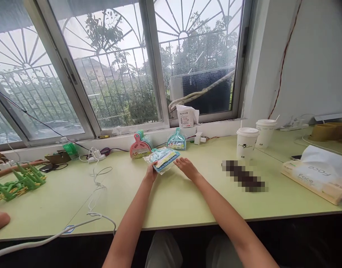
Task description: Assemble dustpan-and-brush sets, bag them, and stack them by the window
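Observation:
A blue dustpan set in clear plastic wrap [165,160] is held above the green table [171,208], tilted. My left hand [151,172] grips its lower left edge, fingers wrapped round it. At its right edge is my right hand [187,168], fingers bent and pressed together near the wrap; whether they pinch it is too small to tell. Just behind, a stack of dustpans with a pink one in front [140,147] stands against the window ledge. Another teal dustpan [176,140] leans there, further right.
On the right are two white cups [247,143], [265,133], a blurred dark object [245,176] and a tissue pack [313,178]. White cables [96,186] cross the left side, near green spiky pieces [20,180]. Part of another person's skin [0,221] shows at the left edge.

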Tool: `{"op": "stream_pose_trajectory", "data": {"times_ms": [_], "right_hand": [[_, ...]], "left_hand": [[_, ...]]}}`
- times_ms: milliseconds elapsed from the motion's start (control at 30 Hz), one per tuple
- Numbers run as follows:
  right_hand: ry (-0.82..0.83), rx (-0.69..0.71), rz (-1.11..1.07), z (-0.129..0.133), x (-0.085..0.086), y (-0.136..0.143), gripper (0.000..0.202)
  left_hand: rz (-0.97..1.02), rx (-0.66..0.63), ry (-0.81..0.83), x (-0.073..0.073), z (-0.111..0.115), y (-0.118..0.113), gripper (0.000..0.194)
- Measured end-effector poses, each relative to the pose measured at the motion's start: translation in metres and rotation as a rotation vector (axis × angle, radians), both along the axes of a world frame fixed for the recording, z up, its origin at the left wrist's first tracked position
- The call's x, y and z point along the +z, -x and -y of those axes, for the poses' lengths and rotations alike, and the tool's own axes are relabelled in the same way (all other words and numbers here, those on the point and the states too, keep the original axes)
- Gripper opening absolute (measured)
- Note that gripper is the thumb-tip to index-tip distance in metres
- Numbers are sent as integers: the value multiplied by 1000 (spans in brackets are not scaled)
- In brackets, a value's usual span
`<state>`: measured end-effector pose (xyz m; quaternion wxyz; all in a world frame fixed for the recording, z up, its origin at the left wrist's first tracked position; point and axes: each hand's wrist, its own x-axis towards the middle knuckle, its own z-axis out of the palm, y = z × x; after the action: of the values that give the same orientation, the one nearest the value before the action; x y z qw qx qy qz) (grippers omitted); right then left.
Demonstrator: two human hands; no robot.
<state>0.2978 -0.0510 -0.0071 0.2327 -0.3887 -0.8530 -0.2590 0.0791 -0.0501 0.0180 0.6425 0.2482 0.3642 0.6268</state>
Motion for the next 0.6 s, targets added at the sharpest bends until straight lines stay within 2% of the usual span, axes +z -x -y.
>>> {"op": "stream_pose_trajectory", "data": {"times_ms": [133, 333, 467, 600], "right_hand": [[9, -106, -109, -5, -4, -12, 42], [-42, -282, -124, 1, 4, -12, 48], [-42, -300, -134, 1, 3, -7, 45], [-39, -215, -147, -3, -4, -7, 37]], "left_hand": [[-10, 31, 36, 2, 3, -2, 46], [3, 24, 57, 2, 2, -1, 44], [-55, -12, 82, -1, 0, 1, 42], [-122, -63, 131, -5, -2, 4, 40]]}}
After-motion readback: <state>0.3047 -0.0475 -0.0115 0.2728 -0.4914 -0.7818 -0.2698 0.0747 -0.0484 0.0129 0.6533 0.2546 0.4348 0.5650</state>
